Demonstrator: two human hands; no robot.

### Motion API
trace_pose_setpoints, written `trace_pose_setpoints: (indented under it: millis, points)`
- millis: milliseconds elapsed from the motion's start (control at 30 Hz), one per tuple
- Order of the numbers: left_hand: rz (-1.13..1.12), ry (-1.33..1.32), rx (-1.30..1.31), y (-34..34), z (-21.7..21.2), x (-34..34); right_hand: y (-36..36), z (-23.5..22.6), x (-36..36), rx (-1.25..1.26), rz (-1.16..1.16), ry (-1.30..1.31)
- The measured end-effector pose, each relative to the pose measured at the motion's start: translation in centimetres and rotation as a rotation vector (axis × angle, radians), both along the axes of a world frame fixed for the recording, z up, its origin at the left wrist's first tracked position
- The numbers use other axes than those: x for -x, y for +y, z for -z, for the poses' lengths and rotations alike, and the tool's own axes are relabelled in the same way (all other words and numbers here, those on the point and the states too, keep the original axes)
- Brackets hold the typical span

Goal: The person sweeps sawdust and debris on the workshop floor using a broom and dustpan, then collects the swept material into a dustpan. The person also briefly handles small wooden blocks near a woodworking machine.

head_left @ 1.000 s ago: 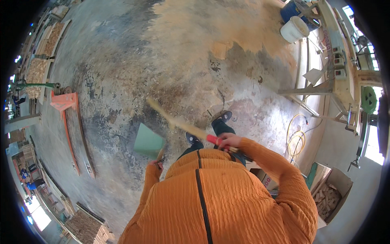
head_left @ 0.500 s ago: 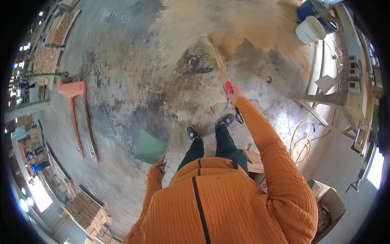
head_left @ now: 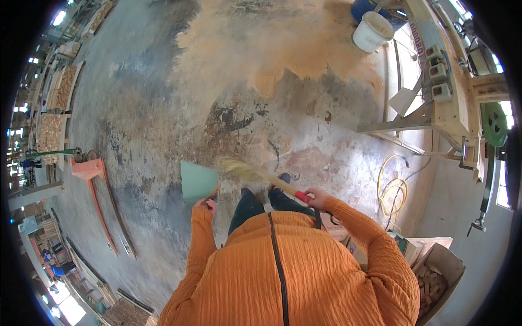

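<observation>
My right hand (head_left: 316, 199) is closed round the red grip of a straw broom (head_left: 261, 175). The broom slants up and left in front of my feet, its pale bristles blurred near the floor. On the other side, my left hand (head_left: 205, 205) is closed on the handle of a flat, pale green dustpan (head_left: 198, 180). Most of that handle is hidden by my fingers. The bristles are just right of the dustpan, with a small gap between them. Tan sawdust (head_left: 266, 54) covers the concrete floor (head_left: 157, 141) farther ahead.
An orange pallet jack (head_left: 92, 169) stands at left. Ahead on the right are a white bucket (head_left: 373, 32) and a blue drum (head_left: 363, 7) beside a wooden workbench (head_left: 459, 103). A coiled yellow hose (head_left: 401, 190) lies at right, near a box of wood offcuts (head_left: 435, 288).
My right hand has drawn the broom back from the sawdust toward my feet, its bristles swinging left toward the dustpan. The dustpan has turned and moved slightly up in the view.
</observation>
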State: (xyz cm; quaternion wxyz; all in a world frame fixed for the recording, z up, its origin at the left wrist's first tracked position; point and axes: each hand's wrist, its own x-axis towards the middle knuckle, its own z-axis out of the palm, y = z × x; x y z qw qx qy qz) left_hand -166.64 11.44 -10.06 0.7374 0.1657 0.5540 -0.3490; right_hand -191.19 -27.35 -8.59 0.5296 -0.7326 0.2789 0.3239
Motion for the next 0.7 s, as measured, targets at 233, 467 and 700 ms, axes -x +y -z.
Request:
trace_pose_setpoints:
  millis: [233, 467, 700]
  points:
    - [0.222, -0.037, -0.040, -7.2, 2.7, -7.6, -11.4, 1.9, -7.4, 0.441, 0.246, -0.030]
    - [0.401, 0.070, -0.171, -15.4, 8.9, -16.2, -14.9, 4.5, -12.5, 0.561, 0.436, -0.129]
    - [0.659, 0.236, -0.132, -23.2, 18.2, -24.5, -12.2, 4.1, -12.2, 0.406, 0.381, 0.267]
